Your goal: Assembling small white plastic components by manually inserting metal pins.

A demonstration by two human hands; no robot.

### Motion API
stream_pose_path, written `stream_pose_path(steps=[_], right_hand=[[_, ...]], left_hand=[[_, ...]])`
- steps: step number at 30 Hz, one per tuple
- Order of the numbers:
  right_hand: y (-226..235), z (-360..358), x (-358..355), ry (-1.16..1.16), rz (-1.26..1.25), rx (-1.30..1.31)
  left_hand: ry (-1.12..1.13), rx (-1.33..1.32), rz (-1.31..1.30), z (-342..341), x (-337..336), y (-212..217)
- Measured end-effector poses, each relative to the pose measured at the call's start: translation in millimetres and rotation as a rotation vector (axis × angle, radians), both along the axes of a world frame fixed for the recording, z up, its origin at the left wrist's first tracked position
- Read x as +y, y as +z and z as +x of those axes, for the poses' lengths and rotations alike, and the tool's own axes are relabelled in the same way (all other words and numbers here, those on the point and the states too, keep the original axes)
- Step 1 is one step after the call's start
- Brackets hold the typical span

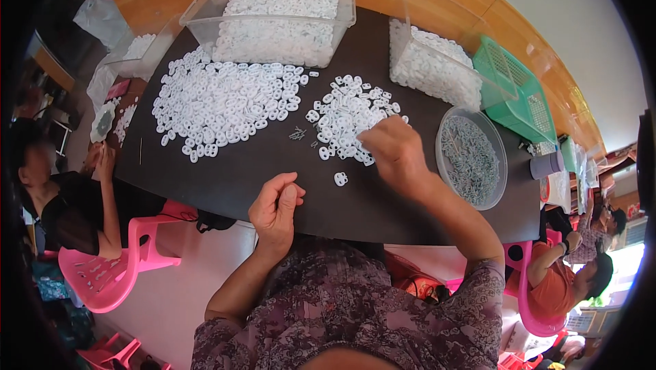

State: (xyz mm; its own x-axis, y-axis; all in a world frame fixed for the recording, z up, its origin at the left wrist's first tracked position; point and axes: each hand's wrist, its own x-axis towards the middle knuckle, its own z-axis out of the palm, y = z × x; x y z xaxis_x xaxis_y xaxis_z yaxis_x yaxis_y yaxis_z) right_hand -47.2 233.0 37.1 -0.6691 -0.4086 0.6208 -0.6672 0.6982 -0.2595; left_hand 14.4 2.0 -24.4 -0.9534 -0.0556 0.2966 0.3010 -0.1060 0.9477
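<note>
Right hand nearest small pile

Right hand (pixel 387 146) was held at the right side of the small white pile (pixel 345 114) on the worktop (pixel 225 179); its fingers were curled, grip hidden. Left hand (pixel 276 211) was half-curled, well apart, contents indiscernible. Loose white piece (pixel 341 179) was set between hands, long axis unclear.

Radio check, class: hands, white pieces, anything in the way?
Right hand at smaller white pile; left hand curled, contents unclear. One white piece lies apart. Bowl beside right forearm.

Small, white, rounded pieces (pixel 347 107) with holes, loosely heaped on the dark tabletop (pixel 328 211)
</note>
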Motion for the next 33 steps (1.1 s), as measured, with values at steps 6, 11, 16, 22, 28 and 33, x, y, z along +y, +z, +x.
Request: stream_pose_path(steps=[6,11,16,22,28,33], right_hand=[[-6,15,-12,0.045,0.042,-0.130],[-13,18,-12,0.047,0.065,-0.156],[-14,21,-17,0.053,0.050,-0.168],[-20,17,-22,-0.018,0.042,-0.137],[-22,5,-35,-0.024,0.222,-0.060],[-23,3,-41,0.028,0.247,-0.089]], left_hand=[[0.020,-0.003,-0.009,1,-2,2],[0.039,0.003,-0.039,1,-1,1],[0.034,0.009,-0.053,1,-3,1],[0.022,0.001,-0.051,1,-3,0],[0.028,0.009,-0.055,1,-4,2],[0.013,-0.007,-0.032,1,-5,2]])
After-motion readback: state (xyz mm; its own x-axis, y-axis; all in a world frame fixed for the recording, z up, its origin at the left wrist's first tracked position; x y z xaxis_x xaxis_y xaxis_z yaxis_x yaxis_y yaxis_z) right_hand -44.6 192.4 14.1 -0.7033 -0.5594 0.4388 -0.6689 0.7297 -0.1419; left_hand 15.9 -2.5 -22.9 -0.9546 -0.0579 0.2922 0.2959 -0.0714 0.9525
